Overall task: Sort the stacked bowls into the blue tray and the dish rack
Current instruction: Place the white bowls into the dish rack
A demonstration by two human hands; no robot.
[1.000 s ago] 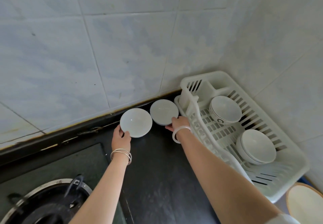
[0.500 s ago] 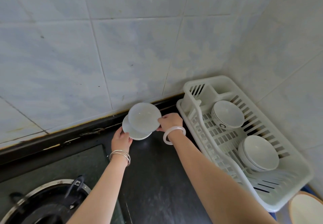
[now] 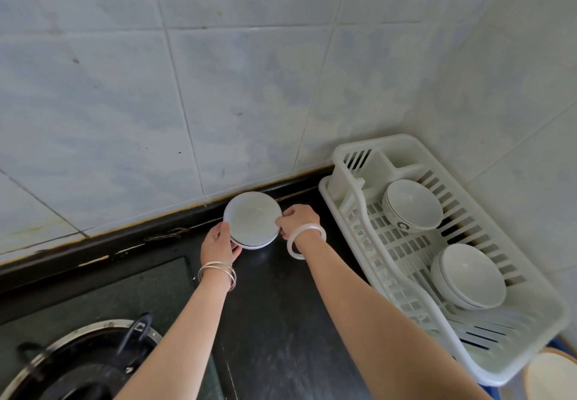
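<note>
Two shallow white bowls (image 3: pixel 253 219) lie stacked one on the other on the black counter by the tiled wall. My left hand (image 3: pixel 218 243) grips the stack's left edge and my right hand (image 3: pixel 298 220) grips its right edge. To the right stands the white dish rack (image 3: pixel 359 200). It holds one white bowl with a dark rim pattern (image 3: pixel 412 204) at the back and a stack of white bowls (image 3: pixel 470 275) nearer me. A sliver of the blue tray (image 3: pixel 559 345) shows under the rack's near corner.
A gas stove with a black pan support (image 3: pixel 84 359) sits at the lower left. A round pale dish with a tan rim (image 3: pixel 552 377) is at the lower right corner. Tiled walls close the back and right side.
One second ago the two bowls lay side by side. My right hand lifted its bowl leftward onto the one under my left hand, and both hands now hold the stack.
</note>
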